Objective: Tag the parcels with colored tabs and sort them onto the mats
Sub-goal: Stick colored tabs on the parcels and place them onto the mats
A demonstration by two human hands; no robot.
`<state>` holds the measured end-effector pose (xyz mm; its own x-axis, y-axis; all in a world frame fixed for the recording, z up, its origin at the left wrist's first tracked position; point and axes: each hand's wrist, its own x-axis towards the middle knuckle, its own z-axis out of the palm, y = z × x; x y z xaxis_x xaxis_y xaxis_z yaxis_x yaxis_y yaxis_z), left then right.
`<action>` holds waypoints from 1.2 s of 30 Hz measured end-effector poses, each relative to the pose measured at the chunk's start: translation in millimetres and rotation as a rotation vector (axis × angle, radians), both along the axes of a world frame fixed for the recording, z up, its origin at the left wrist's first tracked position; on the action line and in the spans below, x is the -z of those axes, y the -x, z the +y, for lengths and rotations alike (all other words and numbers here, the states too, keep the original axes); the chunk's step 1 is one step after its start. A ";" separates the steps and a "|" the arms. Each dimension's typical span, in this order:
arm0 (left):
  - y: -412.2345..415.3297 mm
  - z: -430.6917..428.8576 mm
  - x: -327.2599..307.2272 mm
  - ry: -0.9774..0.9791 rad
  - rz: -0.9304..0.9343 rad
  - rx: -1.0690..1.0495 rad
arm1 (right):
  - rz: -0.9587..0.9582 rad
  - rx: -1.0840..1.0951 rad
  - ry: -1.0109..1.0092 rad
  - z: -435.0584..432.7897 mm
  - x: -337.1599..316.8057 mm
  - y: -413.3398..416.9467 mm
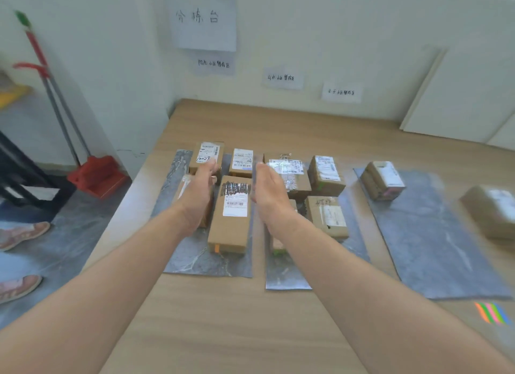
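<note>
While left hand [199,195] and right hand [271,189] flank the orange-tabbed parcel [230,217] on the left mat [195,262], both grips are spread, empty; placing seems done. Next: colored tabs [492,312] for far-right parcel [490,212].

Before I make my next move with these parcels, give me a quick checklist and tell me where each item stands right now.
1. Hands free: left hand and right hand are open and hold nothing. Ok.
2. Long parcel lies on the left mat. Ok.
3. Long parcel tagged: an orange tab shows at its near end. Ok.
4. Every parcel on a mat: the parcel at the right edge lies on the table, beside the right mat. Not ok.
5. That parcel tagged: too blurred. Cannot tell.
6. Tab strip is on the table. Ok.
</note>
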<state>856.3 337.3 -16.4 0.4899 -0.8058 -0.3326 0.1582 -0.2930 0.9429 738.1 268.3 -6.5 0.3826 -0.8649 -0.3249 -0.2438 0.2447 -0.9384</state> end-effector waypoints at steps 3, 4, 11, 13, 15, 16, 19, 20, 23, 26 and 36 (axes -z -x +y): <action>53.3 4.7 -41.1 0.061 -0.005 0.041 | -0.046 0.021 0.035 -1.1 -26.7 45.4; 70.4 6.7 -53.6 0.091 -0.019 0.051 | -0.054 0.020 0.053 0.0 -36.4 62.6; 182.6 -7.6 -115.5 0.194 -0.014 0.069 | -0.138 0.050 0.178 -1.8 -104.4 178.2; 210.7 -15.0 -130.9 0.214 -0.048 0.077 | -0.143 0.068 0.213 -6.5 -117.3 205.0; 234.7 -22.8 -145.7 0.227 -0.048 0.093 | -0.157 0.101 0.223 -10.2 -131.0 229.6; 244.3 -27.4 -152.6 0.235 -0.043 0.101 | -0.162 0.122 0.219 -12.4 -136.8 240.0; 269.9 -44.2 -168.3 0.242 -0.032 0.181 | -0.160 0.212 0.224 -21.5 -148.9 268.0; 277.4 -49.5 -172.3 0.249 -0.024 0.217 | -0.161 0.254 0.227 -24.0 -152.6 276.3; 301.1 -66.4 -182.5 0.256 -0.010 0.327 | -0.167 0.354 0.244 -32.3 -159.0 302.5; 328.0 -86.1 -183.4 0.246 0.002 0.420 | -0.120 0.441 0.282 -35.2 -164.5 335.1; 465.5 -124.6 -176.3 0.191 0.017 0.694 | -0.110 0.707 0.257 -45.7 -162.3 472.4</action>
